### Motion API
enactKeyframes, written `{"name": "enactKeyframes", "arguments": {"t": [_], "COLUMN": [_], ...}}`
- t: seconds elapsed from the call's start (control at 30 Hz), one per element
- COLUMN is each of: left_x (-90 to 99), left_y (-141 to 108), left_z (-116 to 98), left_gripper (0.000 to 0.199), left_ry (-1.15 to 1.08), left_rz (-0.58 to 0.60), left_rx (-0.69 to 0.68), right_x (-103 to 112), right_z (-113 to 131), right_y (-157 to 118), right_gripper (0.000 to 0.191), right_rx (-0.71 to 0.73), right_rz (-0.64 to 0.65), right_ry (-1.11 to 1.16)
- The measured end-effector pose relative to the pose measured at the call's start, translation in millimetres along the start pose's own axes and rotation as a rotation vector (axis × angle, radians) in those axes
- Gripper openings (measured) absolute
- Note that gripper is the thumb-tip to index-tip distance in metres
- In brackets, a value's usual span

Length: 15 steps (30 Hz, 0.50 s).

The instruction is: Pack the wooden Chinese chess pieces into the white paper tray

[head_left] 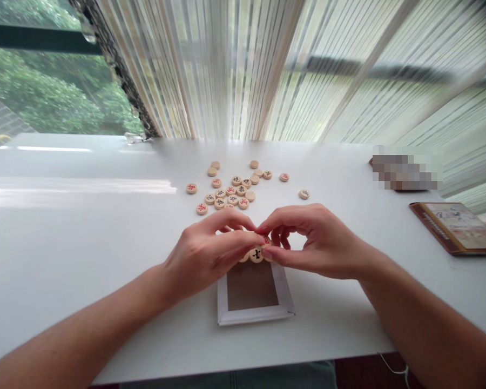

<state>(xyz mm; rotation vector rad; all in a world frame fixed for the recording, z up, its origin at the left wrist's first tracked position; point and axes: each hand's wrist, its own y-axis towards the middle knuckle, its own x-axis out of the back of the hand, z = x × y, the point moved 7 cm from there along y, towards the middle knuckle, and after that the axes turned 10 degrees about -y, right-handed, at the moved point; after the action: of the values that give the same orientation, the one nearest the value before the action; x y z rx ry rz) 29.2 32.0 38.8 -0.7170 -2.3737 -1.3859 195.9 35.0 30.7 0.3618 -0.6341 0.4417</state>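
A shallow white box (222, 302) with a brown inside lies near the table's front edge. At its far end sit a few round wooden Chinese chess pieces, one with a black character (256, 255). My left hand (206, 251) reaches over the box from the left, fingertips closed at a red-marked Chinese chess piece (266, 240). Meeting it from the right, my right hand (322, 243) pinches at the same piece with thumb and index finger. My fingers cover most of that piece and part of the box's far end.
Beyond my hands, several loose Chinese chess pieces (231, 190) are scattered, some face down. A brown-edged flat case (456, 227) with a picture lies at the right, a blurred-out item (407, 170) behind it. String curtains (243, 70) and a window line the table's far edge.
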Motion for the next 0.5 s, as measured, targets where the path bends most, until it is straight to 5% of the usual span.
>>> {"name": "enactKeyframes", "arguments": {"t": [0.27, 0.5], "left_x": [8.4, 8.6], "left_y": [-0.2, -2.4], "left_z": [16.6, 26.2], "left_gripper": [0.022, 0.023], "left_ry": [0.018, -0.018], "left_rz": [-0.109, -0.139], "left_rx": [0.127, 0.173], "right_x": [33.4, 25.2], "right_z": [-5.4, -23.7], "right_y": [3.0, -10.0], "right_gripper": [0.017, 0.015], "right_rx": [-0.099, -0.12], "right_rz": [-0.103, -0.16], "right_ry": [-0.156, -0.196]}}
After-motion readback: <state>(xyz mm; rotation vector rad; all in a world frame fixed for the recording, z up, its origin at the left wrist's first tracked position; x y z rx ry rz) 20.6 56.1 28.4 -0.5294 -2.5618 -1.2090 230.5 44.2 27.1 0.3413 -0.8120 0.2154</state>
